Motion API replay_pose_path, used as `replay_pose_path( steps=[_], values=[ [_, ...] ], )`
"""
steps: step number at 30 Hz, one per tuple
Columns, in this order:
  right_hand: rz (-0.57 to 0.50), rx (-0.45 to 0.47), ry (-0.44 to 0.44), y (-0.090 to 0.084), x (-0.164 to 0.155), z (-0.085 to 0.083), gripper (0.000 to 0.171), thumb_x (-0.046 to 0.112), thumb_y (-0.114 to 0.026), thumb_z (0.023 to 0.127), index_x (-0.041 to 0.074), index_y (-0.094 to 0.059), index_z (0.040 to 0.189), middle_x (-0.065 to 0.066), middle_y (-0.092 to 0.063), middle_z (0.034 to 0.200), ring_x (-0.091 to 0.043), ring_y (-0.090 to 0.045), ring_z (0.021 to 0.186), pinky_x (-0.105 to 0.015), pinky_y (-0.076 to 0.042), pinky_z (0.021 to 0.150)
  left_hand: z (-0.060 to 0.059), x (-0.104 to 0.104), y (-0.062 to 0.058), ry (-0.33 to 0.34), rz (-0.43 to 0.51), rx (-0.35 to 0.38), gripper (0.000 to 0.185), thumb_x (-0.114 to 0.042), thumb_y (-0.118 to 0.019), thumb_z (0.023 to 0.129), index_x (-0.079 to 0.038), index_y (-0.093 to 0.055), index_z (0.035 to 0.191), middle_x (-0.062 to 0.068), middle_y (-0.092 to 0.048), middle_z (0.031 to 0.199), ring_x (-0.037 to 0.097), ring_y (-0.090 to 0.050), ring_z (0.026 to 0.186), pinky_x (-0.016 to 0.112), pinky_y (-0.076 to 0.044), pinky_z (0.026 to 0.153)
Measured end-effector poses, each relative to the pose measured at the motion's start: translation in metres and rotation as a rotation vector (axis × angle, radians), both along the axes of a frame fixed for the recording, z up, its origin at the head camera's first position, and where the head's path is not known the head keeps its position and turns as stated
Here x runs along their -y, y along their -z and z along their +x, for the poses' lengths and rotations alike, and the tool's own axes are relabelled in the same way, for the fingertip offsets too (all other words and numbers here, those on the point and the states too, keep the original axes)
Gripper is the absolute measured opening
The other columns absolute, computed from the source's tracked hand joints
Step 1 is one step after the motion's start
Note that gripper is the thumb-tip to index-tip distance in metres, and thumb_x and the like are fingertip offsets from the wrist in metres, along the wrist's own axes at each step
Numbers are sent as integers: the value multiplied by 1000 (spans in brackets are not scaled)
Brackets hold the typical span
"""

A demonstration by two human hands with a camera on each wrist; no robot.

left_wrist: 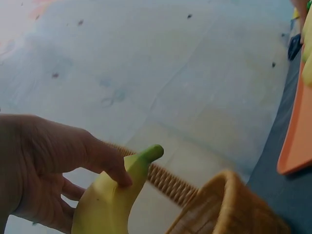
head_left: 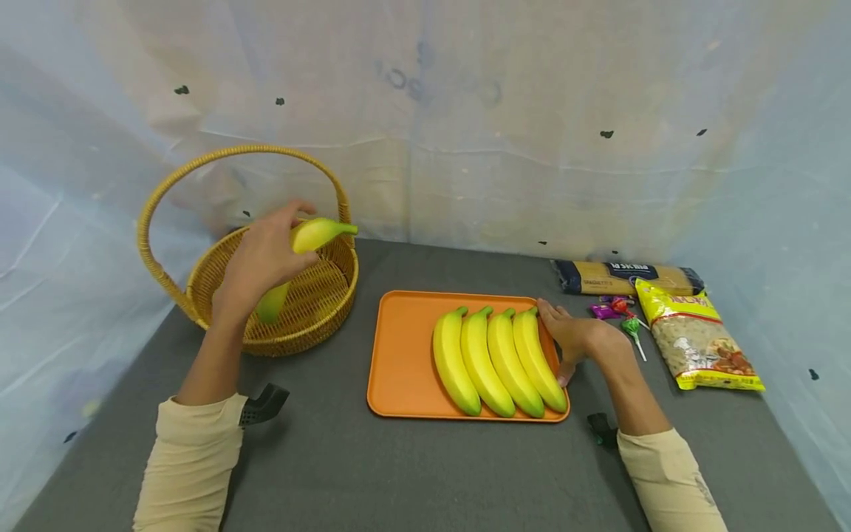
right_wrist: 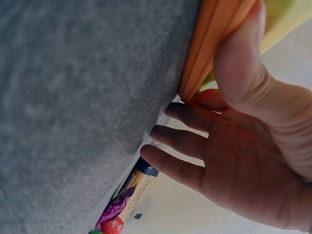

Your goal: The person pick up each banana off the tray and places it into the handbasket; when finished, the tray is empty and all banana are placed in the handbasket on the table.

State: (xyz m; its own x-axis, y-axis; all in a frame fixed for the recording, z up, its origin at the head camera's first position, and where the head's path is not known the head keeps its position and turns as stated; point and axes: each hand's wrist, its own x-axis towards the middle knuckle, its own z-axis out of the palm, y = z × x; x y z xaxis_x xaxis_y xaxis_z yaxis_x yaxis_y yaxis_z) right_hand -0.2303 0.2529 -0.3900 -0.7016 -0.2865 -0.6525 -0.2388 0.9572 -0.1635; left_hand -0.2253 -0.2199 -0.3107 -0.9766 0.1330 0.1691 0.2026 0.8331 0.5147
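My left hand (head_left: 262, 255) grips a yellow banana (head_left: 315, 235), thumb on one side and fingers on the other. Its green stem points right, and the hand covers its middle. Both overlap the wicker basket (head_left: 319, 310) under its tall arched handle (head_left: 253, 148). At the right, an orange tray (head_left: 405, 355) carries a row of several bananas (head_left: 480, 362) on its right half, stems toward the back. My right hand (head_left: 572, 332) rests against the tray's right edge, thumb at the rim (right_wrist: 214, 44) and the other fingers (right_wrist: 178, 165) extended, holding nothing.
Right of the tray lie wrapped candies and lollipops (head_left: 630, 325). A spaghetti pack (head_left: 625, 279) lies behind them, and a yellow bag of grains or nuts (head_left: 698, 340) beside them. Pale plastic sheeting (head_left: 465, 148) hangs behind and at both sides of the grey table (head_left: 412, 473).
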Motion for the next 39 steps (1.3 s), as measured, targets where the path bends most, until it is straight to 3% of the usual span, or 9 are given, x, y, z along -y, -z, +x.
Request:
replay_pose_path(
  steps=[6,11,16,23,26,29,31,36,39],
  values=[
    [0,5,10,0,-1,-1,147,27,-95,70,0,13,165,-32,9,172,-53,-8,159,-69,-36,116,-12,28,6,-51,-63,79,64,-15,-70,95,-4,-42,152,38,-53,146,55,-57,119,59,-50,84],
    [4,10,21,0,-1,0,146,27,-95,71,1,14,165,-32,9,171,-54,-9,159,-69,-38,114,-21,43,18,-57,-124,146,61,-13,-71,96,4,-44,148,38,-50,147,58,-52,127,67,-49,95],
    [-2,10,23,0,-1,2,146,26,-95,71,1,13,165,-33,9,171,-55,-11,158,-68,-41,112,-31,52,35,-39,-164,194,60,-10,-73,96,7,-45,146,36,-49,146,56,-49,131,68,-45,104],
    [-4,8,28,0,-1,2,147,26,-95,71,2,14,165,-33,9,171,-56,-15,157,-68,-42,111,-44,60,60,-7,-271,197,54,-4,-72,95,7,-49,142,35,-54,139,53,-55,122,65,-48,97],
    [-6,11,25,1,-1,2,147,27,-95,71,2,14,165,-33,9,171,-55,-12,158,-69,-39,113,-46,61,67,-14,-298,217,52,-3,-72,94,5,-51,141,36,-47,142,58,-47,128,72,-42,101],
    [1,7,21,2,-1,2,146,27,-95,71,2,14,165,-33,8,171,-55,-13,158,-69,-39,114,-45,62,70,-58,-301,205,51,-5,-76,92,5,-54,137,38,-38,145,67,-35,133,80,-33,105],
    [4,2,15,2,0,1,147,27,-95,70,1,14,165,-33,8,171,-55,-12,158,-69,-39,114,-43,63,70,-82,-299,204,53,-8,-80,91,6,-55,136,38,-38,143,67,-35,131,80,-34,104],
    [0,6,23,2,-1,0,147,26,-95,70,2,15,165,-31,9,172,-54,-11,159,-70,-37,115,-42,65,68,-76,-312,250,54,-11,-82,91,8,-56,134,37,-51,137,56,-53,121,66,-48,96],
    [-1,10,32,2,-1,0,147,26,-95,71,2,15,165,-32,9,172,-54,-12,158,-71,-37,115,-43,65,68,-63,-321,261,53,-11,-82,91,7,-56,134,36,-54,138,54,-55,120,64,-50,94]
  ],
)
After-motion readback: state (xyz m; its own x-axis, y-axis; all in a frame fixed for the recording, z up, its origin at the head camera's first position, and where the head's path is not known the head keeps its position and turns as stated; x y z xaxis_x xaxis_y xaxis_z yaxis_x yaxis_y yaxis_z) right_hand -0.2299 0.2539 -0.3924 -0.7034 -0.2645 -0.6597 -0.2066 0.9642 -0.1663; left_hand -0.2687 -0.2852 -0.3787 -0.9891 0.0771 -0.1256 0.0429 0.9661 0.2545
